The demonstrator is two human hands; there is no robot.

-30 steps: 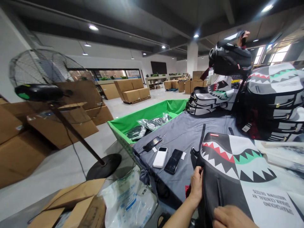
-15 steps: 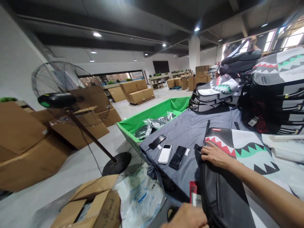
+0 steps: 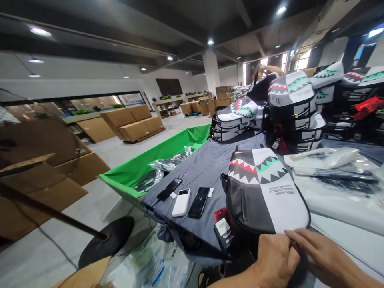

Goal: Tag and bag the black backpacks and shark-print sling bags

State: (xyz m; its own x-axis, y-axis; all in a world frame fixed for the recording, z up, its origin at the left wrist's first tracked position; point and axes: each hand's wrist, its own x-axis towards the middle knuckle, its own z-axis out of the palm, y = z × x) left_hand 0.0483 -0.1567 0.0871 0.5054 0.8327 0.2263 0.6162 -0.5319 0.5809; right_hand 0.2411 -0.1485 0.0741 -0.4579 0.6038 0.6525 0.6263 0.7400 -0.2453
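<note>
A grey-and-white backpack (image 3: 264, 192) with a printed shark mouth lies flat on the table, its top pointing away from me. Both hands are at its near lower edge. My left hand (image 3: 276, 260) is closed on that edge, and much of the bag's near end is hidden behind it. My right hand (image 3: 321, 248) rests beside it, its fingers spread along the bag's rim. A small metal zipper pull (image 3: 293, 242) shows between the two hands. A red-and-white tag (image 3: 222, 226) lies against the backpack's left side.
A white power bank (image 3: 181, 203) and two phones (image 3: 199, 202) lie on grey cloth (image 3: 204, 168). Stacked shark backpacks (image 3: 292, 108) stand behind. Clear plastic bags (image 3: 327, 160) lie to the right. A green-lined bin (image 3: 144, 170) stands left. A co-worker (image 3: 264, 86) stands beyond the stacks.
My view has swung right, showing the whole backpack. My right hand has moved off the shark print to the near edge, and my left hand has come up beside it.
</note>
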